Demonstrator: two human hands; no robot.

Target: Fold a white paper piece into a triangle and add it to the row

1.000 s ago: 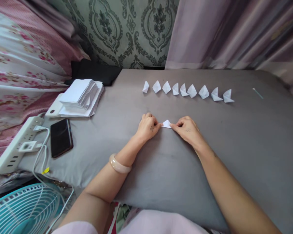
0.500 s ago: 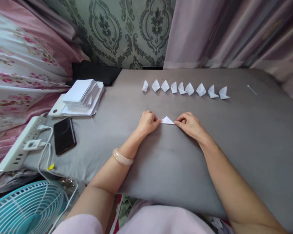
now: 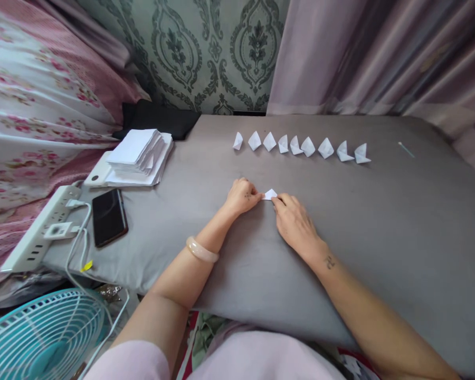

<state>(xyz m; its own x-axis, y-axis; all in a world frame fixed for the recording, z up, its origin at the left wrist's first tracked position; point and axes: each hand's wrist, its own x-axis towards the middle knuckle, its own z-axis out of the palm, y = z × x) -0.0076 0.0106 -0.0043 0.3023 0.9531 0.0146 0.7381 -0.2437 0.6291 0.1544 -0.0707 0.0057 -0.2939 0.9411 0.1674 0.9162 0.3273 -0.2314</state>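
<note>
Both hands, left hand [image 3: 243, 196] and right hand [image 3: 292, 224], pinch the paper triangle [image 3: 269, 194], apex pointing away, base crosswise

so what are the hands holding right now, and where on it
A small folded paper, pressed flat on the grey surface. The left hand pinches its left corner; the right hand covers its right side.
</note>
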